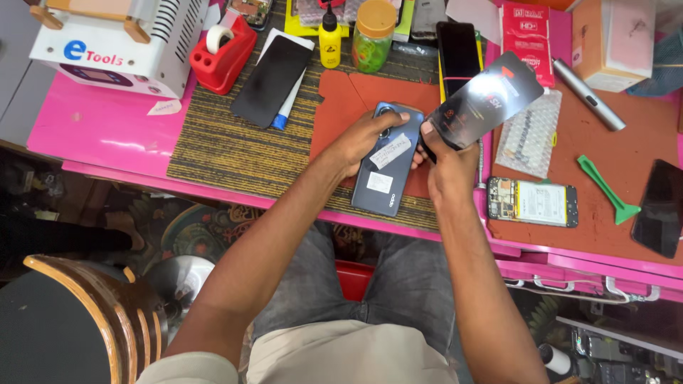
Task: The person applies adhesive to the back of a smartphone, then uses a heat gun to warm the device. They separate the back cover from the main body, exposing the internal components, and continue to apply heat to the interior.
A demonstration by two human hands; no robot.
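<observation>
My left hand [361, 142] grips a dark blue phone [388, 174] by its upper end, back side up, with white paper labels stuck on it. The phone hangs just above the front of the pink table [107, 135]. My right hand [447, 160] holds a flat black glossy packet [485, 96] with a red mark, tilted up to the right of the phone. The two hands almost touch beside the phone's right edge.
An opened phone with its battery showing [532, 202], a green pry tool [605, 186], a bubble-wrap pouch [530, 135] and a black screen [660, 208] lie on the right. A red tape dispenser [222, 53], bottles, a jar and a white machine [117, 43] stand behind. A wooden chair [92, 313] is lower left.
</observation>
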